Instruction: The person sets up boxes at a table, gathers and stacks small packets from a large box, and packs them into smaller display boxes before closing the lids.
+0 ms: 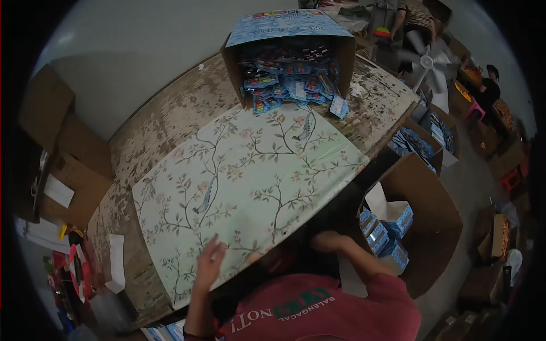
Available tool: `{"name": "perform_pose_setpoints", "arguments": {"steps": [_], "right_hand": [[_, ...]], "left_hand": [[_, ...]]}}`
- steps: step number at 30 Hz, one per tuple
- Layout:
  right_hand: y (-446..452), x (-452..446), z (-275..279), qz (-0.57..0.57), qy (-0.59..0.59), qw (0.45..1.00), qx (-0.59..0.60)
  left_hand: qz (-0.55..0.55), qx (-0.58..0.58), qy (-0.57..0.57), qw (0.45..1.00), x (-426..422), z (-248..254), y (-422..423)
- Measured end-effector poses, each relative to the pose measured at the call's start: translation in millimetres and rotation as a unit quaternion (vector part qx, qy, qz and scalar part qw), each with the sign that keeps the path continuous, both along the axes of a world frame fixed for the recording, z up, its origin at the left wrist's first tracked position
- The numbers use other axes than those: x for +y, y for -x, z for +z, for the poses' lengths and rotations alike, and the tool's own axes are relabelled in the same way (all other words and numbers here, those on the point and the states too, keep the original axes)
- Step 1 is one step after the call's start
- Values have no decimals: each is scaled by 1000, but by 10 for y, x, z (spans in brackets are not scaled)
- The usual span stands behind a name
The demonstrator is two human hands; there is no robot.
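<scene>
Over floral sheet (244, 187), see left hand (210, 263) with fingers loosely spread; cannot tell right hand's (326, 241). Could spill packets (296, 87) by jostling overfull carton (290, 27) beyond.

Your left hand (210, 262), fingers extended, is over the floral sheet (250, 196); your right hand (326, 242) is just off the sheet's near edge, grip unclear. Beyond the sheet, a carton (287, 33), open toward it, holds blue packets (297, 88); right of the sheet stands a brown box (435, 227).
</scene>
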State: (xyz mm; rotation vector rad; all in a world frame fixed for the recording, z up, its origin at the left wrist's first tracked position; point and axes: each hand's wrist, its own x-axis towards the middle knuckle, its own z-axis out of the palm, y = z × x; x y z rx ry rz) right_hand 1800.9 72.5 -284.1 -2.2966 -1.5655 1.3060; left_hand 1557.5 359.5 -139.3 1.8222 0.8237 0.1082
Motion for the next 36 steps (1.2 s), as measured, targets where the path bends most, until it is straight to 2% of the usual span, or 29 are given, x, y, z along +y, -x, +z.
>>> {"name": "perform_pose_setpoints", "arguments": {"steps": [1, 2, 3, 4, 5, 6, 7, 9, 10, 11, 12, 13, 15, 16, 17, 18, 19, 20, 21, 22, 23, 24, 26, 29, 31, 33, 35, 36], "right_hand": [[226, 368, 647, 29, -200, 978, 45], [493, 741, 1211, 92, -291, 943, 132], [832, 1057, 1628, 163, -371, 898, 170], [1189, 1294, 1990, 230, -394, 872, 178], [1580, 1507, 2270, 282, -410, 847, 188], [1963, 1744, 2356, 319, -420, 830, 183], [2363, 1878, 2423, 361, -433, 805, 188], [2998, 2028, 2674, 469, -288, 807, 216], [3303, 2036, 2560, 457, -301, 764, 343], [3452, 1955, 2729, 488, -261, 758, 345], [3495, 1887, 2957, 510, -225, 760, 334], [3529, 1830, 3075, 542, -216, 740, 336], [3447, 1782, 3290, 433, -171, 775, 427], [3419, 1779, 3424, 421, -181, 783, 420], [3383, 1780, 3558, 384, -192, 768, 475], [3313, 1759, 3695, 336, -214, 752, 525], [3309, 1747, 3863, 338, -266, 741, 515], [3416, 1775, 3952, 371, -304, 705, 522], [3589, 1729, 4065, 377, -278, 696, 544], [3672, 1565, 4291, 421, -356, 706, 446], [4119, 1613, 4266, 473, -510, 652, 301], [4401, 1512, 4288, 569, -503, 584, 287], [4249, 1299, 4212, 536, -550, 586, 258], [3530, 787, 4225, 501, -621, 559, 225], [3361, 690, 4255, 471, -671, 537, 201], [3103, 549, 4256, 427, -722, 516, 173], [2900, 455, 4211, 393, -757, 501, 145], [2827, 431, 4179, 378, -769, 497, 133]], "left_hand": [[26, -68, -95, 993, 155, 285, 114], [53, -61, -201, 976, 368, 505, 289], [93, -66, -257, 960, 513, 781, 429], [135, -124, -246, 952, 594, 1064, 539], [136, -152, -294, 934, 731, 1310, 668], [127, -205, -332, 912, 985, 1449, 793], [164, -159, -371, 900, 972, 1763, 829], [160, -155, -524, 822, 1037, 2115, 942], [179, -35, -601, 778, 980, 2368, 1030], [178, 32, -647, 741, 1107, 2505, 1155], [177, 41, -693, 698, 1098, 2629, 1258], [199, 100, -700, 679, 1089, 2748, 1325], [199, 153, -707, 661, 1145, 2873, 1656], [173, 183, -713, 655, 1197, 2908, 1624], [178, 175, -752, 611, 1165, 2865, 1703], [125, 202, -774, 587, 1172, 2882, 1785], [107, 245, -783, 561, 1149, 2913, 1828], [100, 267, -768, 574, 1146, 2959, 1892], [102, 212, -787, 570, 1215, 2992, 1984], [102, 212, -775, 586, 1214, 3122, 2042], [171, 156, -757, 611, 1077, 3231, 1991], [176, 136, -769, 599, 1147, 3337, 2055], [185, 105, -756, 619, 1222, 3566, 2047], [135, 131, -781, 595, 1026, 3750, 1737], [-6, 123, -828, 547, 832, 3716, 1405], [-129, 86, -814, 560, 420, 3532, 933], [-217, 127, -768, 589, 39, 3180, 448], [-284, 84, -730, 615, -155, 2961, 218]]}}
